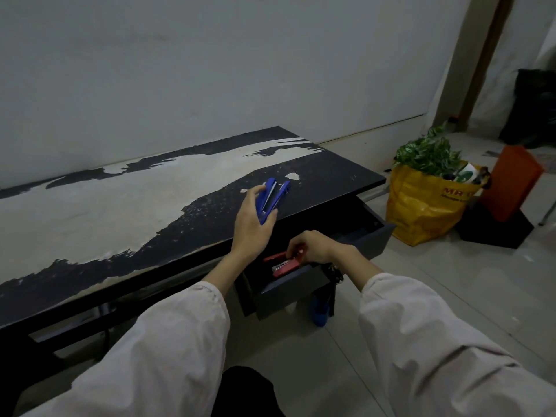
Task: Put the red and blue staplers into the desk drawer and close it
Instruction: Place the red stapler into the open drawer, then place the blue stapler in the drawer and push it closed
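Note:
The blue stapler [273, 198] is gaping open in my left hand [252, 224], lifted just above the right part of the worn black desk [325, 173]. Below the desk's front edge the dark drawer [373, 233] stands pulled out. My right hand [313, 247] reaches into the drawer's near end and holds the red stapler [284, 266], which lies low inside against the drawer's front panel. My fingers cover part of the red stapler.
A yellow bag [421, 209] with a green plant [427, 153] stands on the tiled floor right of the drawer, beside an orange box [511, 182] on a black block. Keys and a blue object [319, 311] hang below the drawer front. A grey wall backs the desk.

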